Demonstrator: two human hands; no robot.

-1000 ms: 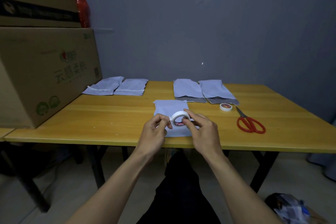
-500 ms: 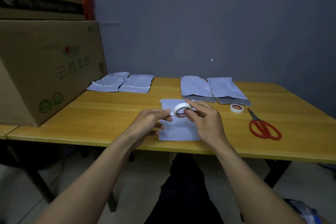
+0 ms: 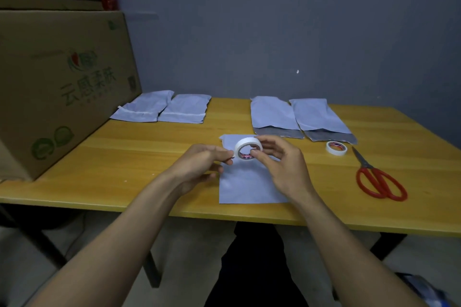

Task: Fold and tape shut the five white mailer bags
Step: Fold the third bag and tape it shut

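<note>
Both hands hold a tape roll (image 3: 248, 148) over a white mailer bag (image 3: 249, 187) on the table (image 3: 124, 157).
The right hand (image 3: 282, 169) grips the roll upright, with its thumb in the core, and the left hand (image 3: 199, 167) pinches at the roll's left rim. The bag lies flat at the near edge. Two taped bags (image 3: 144, 107) (image 3: 185, 108) lie side by side at rear left beside a cardboard box (image 3: 62, 82). Two open bags (image 3: 272, 113) (image 3: 316, 116), with grey flaps showing, lie at rear right. A smaller tape roll (image 3: 336, 147) and red-handled scissors (image 3: 379, 179) lie to the right.
</note>
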